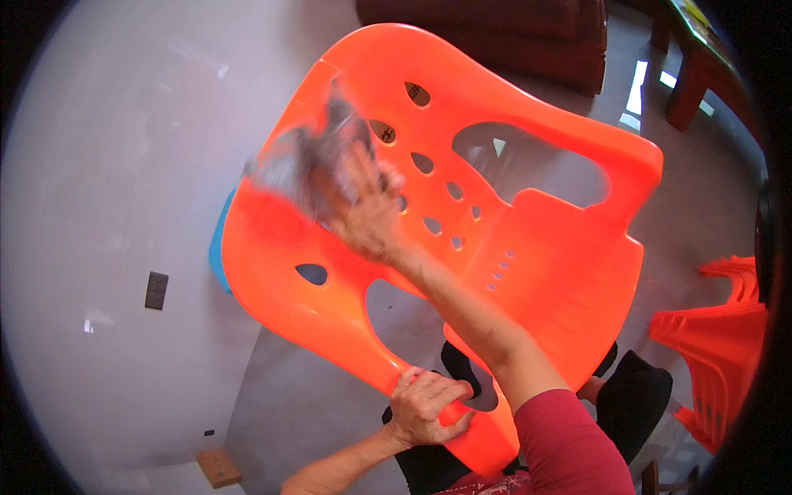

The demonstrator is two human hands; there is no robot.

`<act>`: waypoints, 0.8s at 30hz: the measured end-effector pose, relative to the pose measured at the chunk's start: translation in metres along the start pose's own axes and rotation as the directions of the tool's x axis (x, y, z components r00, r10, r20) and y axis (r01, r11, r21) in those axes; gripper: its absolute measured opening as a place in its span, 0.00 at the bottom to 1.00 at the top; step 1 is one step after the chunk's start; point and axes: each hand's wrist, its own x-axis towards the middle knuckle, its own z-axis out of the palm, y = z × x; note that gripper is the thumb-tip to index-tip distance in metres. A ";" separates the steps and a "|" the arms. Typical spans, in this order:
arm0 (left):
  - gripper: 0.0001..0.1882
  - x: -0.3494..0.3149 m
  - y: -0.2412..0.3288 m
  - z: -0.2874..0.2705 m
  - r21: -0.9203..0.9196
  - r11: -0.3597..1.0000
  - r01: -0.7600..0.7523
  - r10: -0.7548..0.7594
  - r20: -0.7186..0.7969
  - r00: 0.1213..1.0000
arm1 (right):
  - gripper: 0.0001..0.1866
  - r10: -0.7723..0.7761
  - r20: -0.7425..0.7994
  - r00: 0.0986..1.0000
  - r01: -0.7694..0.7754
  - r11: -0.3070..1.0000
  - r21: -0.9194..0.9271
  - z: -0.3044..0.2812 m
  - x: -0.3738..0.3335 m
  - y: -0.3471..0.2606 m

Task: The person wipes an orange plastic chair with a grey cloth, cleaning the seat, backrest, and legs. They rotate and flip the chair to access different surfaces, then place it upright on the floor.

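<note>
An orange plastic armchair (pixel 569 272) with teardrop holes in its backrest stands tilted in front of me. My left hand (pixel 425 406) is wrapped round its near armrest, fingers over the top and thumb along the side. On the backrest my right hand (pixel 369 206) presses a grey cloth (pixel 309 165) against the orange surface. Both the cloth and the fingers are smeared by motion. The cloth bunches under the palm and covers part of the backrest's upper left side.
More orange plastic chairs (pixel 714 338) stand at the right. A dark brown sofa (pixel 528 37) is at the back, with a wooden table (pixel 701 66) at the far right. Behind the chair shows a blue object (pixel 220 239). A small wooden block (pixel 218 468) lies lower left by the pale wall (pixel 107 206).
</note>
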 end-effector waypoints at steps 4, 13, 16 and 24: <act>0.16 -0.005 -0.002 0.003 -0.002 1.000 -0.003 0.003 -0.025 1.000 | 0.31 0.216 -0.127 0.968 -0.232 0.964 -0.127 0.006 0.021 0.052; 0.13 -0.005 -0.001 0.001 -0.023 1.000 0.008 -0.009 -0.039 0.999 | 0.25 0.415 0.188 0.890 -0.373 0.901 -0.222 -0.015 -0.094 0.076; 0.13 -0.002 0.000 0.002 -0.015 1.000 -0.010 0.009 -0.043 0.999 | 0.21 0.381 0.321 0.867 -0.339 0.923 -0.180 -0.028 -0.167 0.088; 0.09 -0.005 0.001 0.003 -0.006 1.000 -0.013 0.013 -0.044 0.999 | 0.22 0.219 0.569 0.793 0.191 0.797 -0.573 -0.119 -0.245 0.107</act>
